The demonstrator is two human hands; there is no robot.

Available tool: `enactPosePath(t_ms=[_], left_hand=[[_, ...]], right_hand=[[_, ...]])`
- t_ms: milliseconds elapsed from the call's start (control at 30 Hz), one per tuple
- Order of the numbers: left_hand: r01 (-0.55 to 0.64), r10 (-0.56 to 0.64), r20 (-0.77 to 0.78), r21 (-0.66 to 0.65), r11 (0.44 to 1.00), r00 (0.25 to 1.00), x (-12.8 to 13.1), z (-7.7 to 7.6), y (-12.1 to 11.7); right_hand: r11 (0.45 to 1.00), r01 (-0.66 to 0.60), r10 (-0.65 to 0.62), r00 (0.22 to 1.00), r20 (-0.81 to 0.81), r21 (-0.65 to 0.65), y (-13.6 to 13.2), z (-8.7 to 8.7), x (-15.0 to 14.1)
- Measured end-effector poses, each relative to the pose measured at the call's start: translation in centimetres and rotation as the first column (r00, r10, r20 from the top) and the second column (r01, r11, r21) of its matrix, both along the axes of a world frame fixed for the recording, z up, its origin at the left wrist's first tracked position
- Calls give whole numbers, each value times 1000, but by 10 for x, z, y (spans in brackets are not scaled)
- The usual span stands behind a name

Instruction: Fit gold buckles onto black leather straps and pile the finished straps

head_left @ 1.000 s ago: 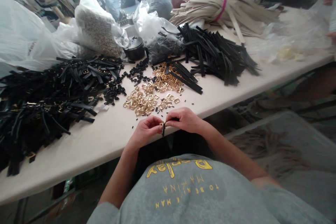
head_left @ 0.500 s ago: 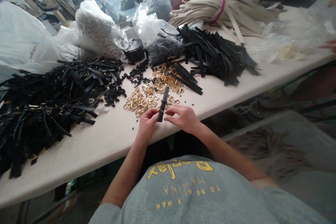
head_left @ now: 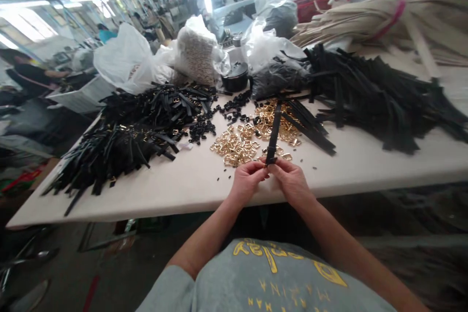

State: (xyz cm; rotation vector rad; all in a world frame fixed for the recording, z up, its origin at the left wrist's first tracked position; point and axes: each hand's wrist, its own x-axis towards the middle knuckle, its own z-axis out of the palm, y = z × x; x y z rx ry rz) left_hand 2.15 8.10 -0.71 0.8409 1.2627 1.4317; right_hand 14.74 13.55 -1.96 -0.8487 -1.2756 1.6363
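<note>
Above the table's near edge, a short black strap (head_left: pixel 273 139) points away from me, its near end pinched between both hands. My left hand (head_left: pixel 249 178) is closed on that end from the left. From the right, my right hand (head_left: pixel 291 175) grips it with the thumb on top. The gold buckle seen on the strap earlier is mostly hidden by my fingers now. Just beyond my hands lie a heap of gold buckles (head_left: pixel 237 147) and a second gold heap (head_left: pixel 292 131), with a few loose black straps (head_left: pixel 310 126) beside it.
Black keeper loops (head_left: pixel 203 129) lie left of the buckles. Further left is a large pile of straps with buckles (head_left: pixel 146 131). More black straps (head_left: pixel 373 92) are heaped at right. Behind stand plastic bags (head_left: pixel 197 51), a lidded black pot (head_left: pixel 235 77) and bundled beige strips (head_left: pixel 365 22).
My view has swung left, so the table appears shifted right. My right hand, earlier apart from the strap, has come in against its near end. The fingers now cover the buckle.
</note>
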Motion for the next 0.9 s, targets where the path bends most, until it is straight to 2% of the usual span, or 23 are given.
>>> enactPosePath(t_ms=[100, 200, 267, 367, 433, 467, 533, 600, 700, 900], left_hand=[[7, -7, -27, 0, 1000, 1000, 0, -3, -2], [72, -69, -127, 17, 997, 990, -10, -9, -6], [66, -52, -262, 44, 997, 964, -31, -11, -6], [-76, 111, -474, 93, 993, 874, -85, -6, 0], [-202, 239, -714, 138, 970, 658, -128, 1, 9], [-237, 246, -810, 136, 962, 532, -148, 5, 14], [-279, 176, -937, 89, 956, 303, -181, 9, 26], [-301, 48, -987, -1, 954, 155, -201, 10, 37], [-313, -83, -995, -94, 945, 48, -213, 5, 47], [-307, -95, -995, -81, 948, -33, -217, -2, 55]], right_hand=[[1000, 6, -6, 1000, 17, -1, 3, -2, -2], [995, 16, -24, 996, 82, 102, 5, -2, -2], [987, 25, -45, 992, 119, 159, 8, -2, -1], [987, -15, -6, 992, 130, 160, 11, -6, -1], [987, -57, 39, 992, 121, 148, 10, -8, -2], [986, -70, 52, 992, 117, 149, 10, -8, -3], [983, -81, 60, 989, 133, 164, 8, -9, -3], [978, -89, 58, 985, 163, 190, 7, -9, -3], [969, -90, 44, 979, 198, 232, 7, -8, -1], [971, -84, 34, 975, 219, 225, 7, -9, 0]])
